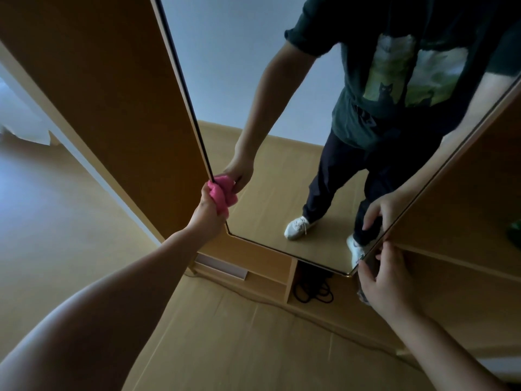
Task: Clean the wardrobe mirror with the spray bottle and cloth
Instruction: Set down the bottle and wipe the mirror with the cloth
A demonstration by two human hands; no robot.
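- Your left hand (209, 210), centre-left of the frame, grips the pink cloth (223, 193) bunched in its fingers.
- The cloth presses against the mirror (270, 176) at its left edge, just above the lower left corner.
- Your right hand (386, 280), lower right of the frame, curls round the mirror's right edge near the bottom corner, thumb on the glass side.
- Below the mirror, an open compartment of the wardrobe (112, 94) holds a coiled black cable (313, 290).
- In the glass, the reflection shows you standing on the pale wooden floor (225, 348).
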